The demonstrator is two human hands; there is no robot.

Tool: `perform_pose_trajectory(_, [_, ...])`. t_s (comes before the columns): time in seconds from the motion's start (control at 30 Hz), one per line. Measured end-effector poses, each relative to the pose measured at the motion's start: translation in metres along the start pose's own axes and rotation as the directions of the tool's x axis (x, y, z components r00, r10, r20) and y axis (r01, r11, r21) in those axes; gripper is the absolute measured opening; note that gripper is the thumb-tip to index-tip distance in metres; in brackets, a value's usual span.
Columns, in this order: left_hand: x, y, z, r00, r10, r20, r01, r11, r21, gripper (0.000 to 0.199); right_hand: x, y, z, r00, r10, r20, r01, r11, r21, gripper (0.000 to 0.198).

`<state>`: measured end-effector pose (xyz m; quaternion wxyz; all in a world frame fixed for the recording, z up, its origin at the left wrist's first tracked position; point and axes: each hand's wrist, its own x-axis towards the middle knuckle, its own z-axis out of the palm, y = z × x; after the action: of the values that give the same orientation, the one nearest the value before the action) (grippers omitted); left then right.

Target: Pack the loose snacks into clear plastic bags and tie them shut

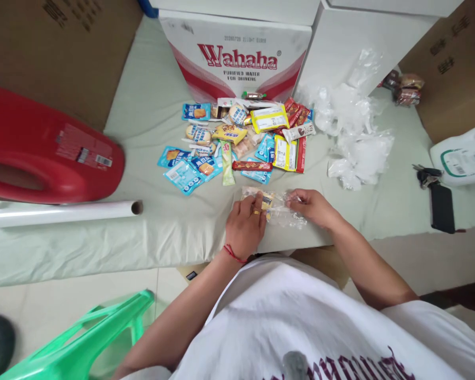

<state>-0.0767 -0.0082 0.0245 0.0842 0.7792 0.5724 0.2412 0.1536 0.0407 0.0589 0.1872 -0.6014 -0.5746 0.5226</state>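
A clear plastic bag (287, 215) with small packaged snacks (268, 200) inside lies near the front edge of the cloth-covered table. My left hand (245, 224) grips its filled left part, fingers bent over the snacks. At the bag's loose right end, my right hand (314, 207) pinches the crinkled plastic between thumb and fingers. Just beyond my hands spreads a pile of wrapped snacks: blue packets (184, 176), yellow-and-white packets (269, 118), a green stick packet (227, 162) and a red bar (252, 166). Crumpled clear plastic bags (354, 153) are heaped right of the pile.
A Wahaha water carton (237, 58) stands behind the snacks. At left are a red jug (75, 153) and a white roll (63, 214). Keys (426, 175), a black phone-like object (442, 208) and a white bottle (463, 158) sit at right. A green stool (87, 338) is below left.
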Motion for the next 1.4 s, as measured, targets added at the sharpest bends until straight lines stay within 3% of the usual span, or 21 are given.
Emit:
perform_pose_trajectory(0.1, [0.0, -0.001, 0.002, 1.0, 0.003, -0.005, -0.003, 1.0, 0.008, 0.05, -0.024, 0.008, 0.002, 0.997, 0.013, -0.077, -0.002, 0.989, 0.147, 0.042])
perform_pose_trajectory(0.23, [0.0, -0.003, 0.004, 1.0, 0.015, -0.02, -0.015, 1.0, 0.013, 0.049, -0.032, 0.01, 0.013, 0.968, 0.138, -0.208, -0.063, 0.942, 0.331, 0.053])
perform_pose_trajectory(0.3, [0.0, -0.005, 0.004, 1.0, 0.012, -0.018, -0.012, 1.0, -0.003, 0.05, -0.026, 0.006, 0.023, 0.959, 0.21, -0.19, -0.126, 0.917, 0.379, 0.067])
perform_pose_trajectory(0.43, [-0.001, -0.006, 0.005, 1.0, -0.015, -0.025, 0.014, 0.999, -0.037, 0.051, -0.02, -0.002, 0.035, 0.943, 0.321, -0.087, -0.259, 0.874, 0.41, 0.071])
perform_pose_trajectory(0.63, [-0.004, -0.009, 0.005, 0.999, -0.021, -0.04, 0.018, 0.996, -0.082, 0.05, -0.043, 0.01, 0.03, 0.994, 0.086, -0.061, -0.065, 0.956, 0.286, 0.099])
perform_pose_trajectory(0.7, [-0.004, -0.01, 0.006, 0.998, -0.02, -0.051, 0.016, 0.996, -0.091, 0.05, -0.047, 0.016, 0.028, 0.993, 0.077, -0.086, -0.051, 0.959, 0.28, 0.092])
perform_pose_trajectory(0.77, [-0.004, -0.011, 0.006, 0.998, -0.023, -0.065, 0.017, 0.995, -0.094, 0.049, -0.048, 0.02, 0.025, 0.982, 0.125, -0.143, -0.076, 0.949, 0.307, 0.065])
perform_pose_trajectory(0.83, [-0.005, -0.012, 0.006, 0.997, -0.025, -0.072, 0.018, 0.994, -0.103, 0.048, -0.048, 0.02, 0.021, 0.969, 0.173, -0.176, -0.104, 0.934, 0.341, 0.05])
perform_pose_trajectory(0.93, [-0.006, -0.012, 0.006, 0.998, -0.027, -0.063, 0.018, 0.991, -0.13, 0.049, -0.048, 0.014, 0.013, 0.973, 0.229, -0.043, -0.18, 0.858, 0.48, 0.06])
perform_pose_trajectory(1.03, [-0.006, -0.012, 0.006, 0.998, -0.035, -0.057, 0.028, 0.991, -0.129, 0.05, -0.047, 0.004, 0.011, 0.957, 0.262, 0.129, -0.28, 0.701, 0.656, 0.081])
perform_pose_trajectory(1.1, [-0.007, -0.012, 0.007, 0.998, -0.032, -0.062, 0.025, 0.994, -0.11, 0.049, -0.044, 0.001, 0.015, 0.948, 0.283, 0.142, -0.299, 0.652, 0.697, 0.089])
perform_pose_trajectory(1.2, [-0.008, -0.012, 0.008, 0.999, 0.005, -0.053, -0.009, 0.998, -0.06, 0.047, -0.042, 0.0, 0.026, 0.959, 0.283, -0.033, -0.206, 0.771, 0.603, 0.072])
perform_pose_trajectory(1.3, [-0.009, -0.01, 0.008, 0.998, 0.043, -0.037, -0.043, 0.999, 0.01, 0.045, -0.042, -0.005, 0.035, 0.946, 0.148, -0.288, -0.028, 0.923, 0.383, 0.046])
perform_pose_trajectory(1.4, [-0.01, -0.009, 0.009, 0.998, 0.06, -0.021, -0.059, 0.997, 0.044, 0.045, -0.032, -0.022, 0.041, 0.929, 0.033, -0.368, 0.056, 0.972, 0.229, 0.036])
